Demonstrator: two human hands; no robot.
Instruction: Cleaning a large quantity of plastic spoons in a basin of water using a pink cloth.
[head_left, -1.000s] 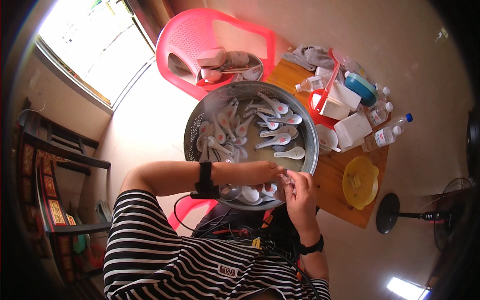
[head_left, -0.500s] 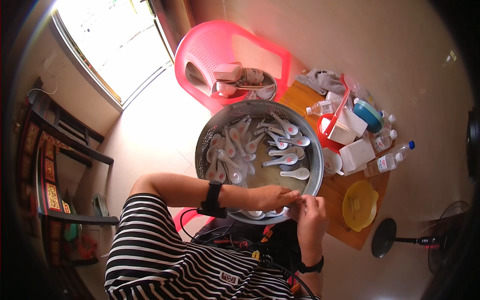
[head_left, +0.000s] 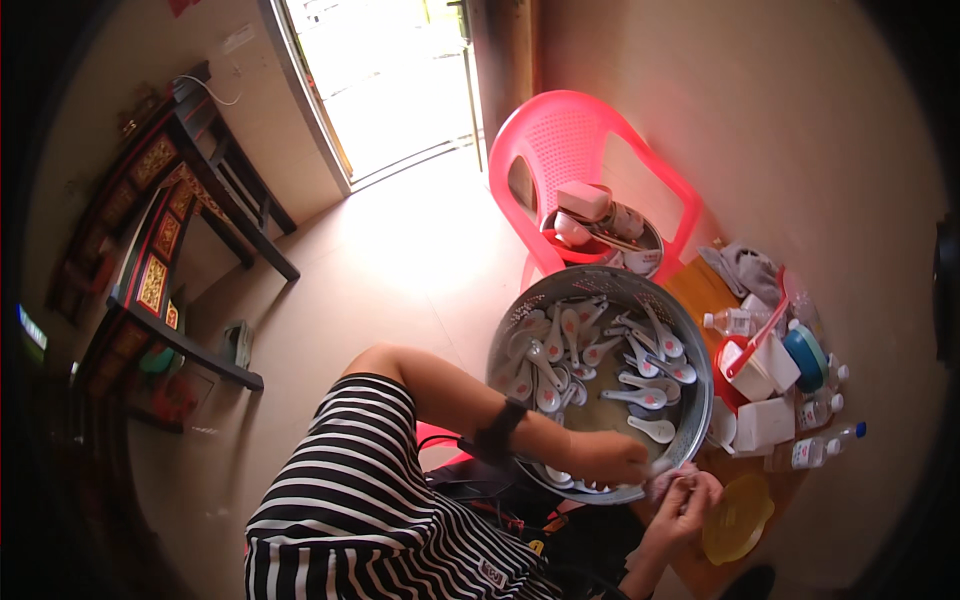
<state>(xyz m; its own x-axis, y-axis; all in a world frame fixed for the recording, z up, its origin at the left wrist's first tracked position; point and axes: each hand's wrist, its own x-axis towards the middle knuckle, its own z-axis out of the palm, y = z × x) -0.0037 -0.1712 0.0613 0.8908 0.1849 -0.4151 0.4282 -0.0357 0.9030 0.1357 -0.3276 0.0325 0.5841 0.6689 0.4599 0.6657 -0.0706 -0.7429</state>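
Note:
A large round metal basin (head_left: 702, 440) with a perforated side holds cloudy water and many white soup spoons (head_left: 652, 430) with red marks. Reaching across its near part, my left hand (head_left: 608, 457) is closed and smeared by motion. A pale, blurred piece that looks like a white spoon (head_left: 659, 466) shows at its fingertips. My right hand (head_left: 682, 510), just outside the basin's near right rim, pinches a crumpled pinkish cloth (head_left: 670, 481). The cloth meets the pale piece between both hands. My fingers hide part of each.
Behind the basin, a pink plastic chair (head_left: 570, 118) bears a bowl of dishes (head_left: 650, 240). On the right, a wooden table (head_left: 690, 285) carries bottles (head_left: 815, 410), white containers (head_left: 765, 424), a red-handled ladle (head_left: 757, 338) and a yellow dish (head_left: 738, 520). Dark carved furniture (head_left: 175, 250) stands left.
The view has turned, so the scene sits farther right and lower. My hands have drawn slightly apart, and the pinkish cloth now shows between them. The spoons in the basin look unmoved.

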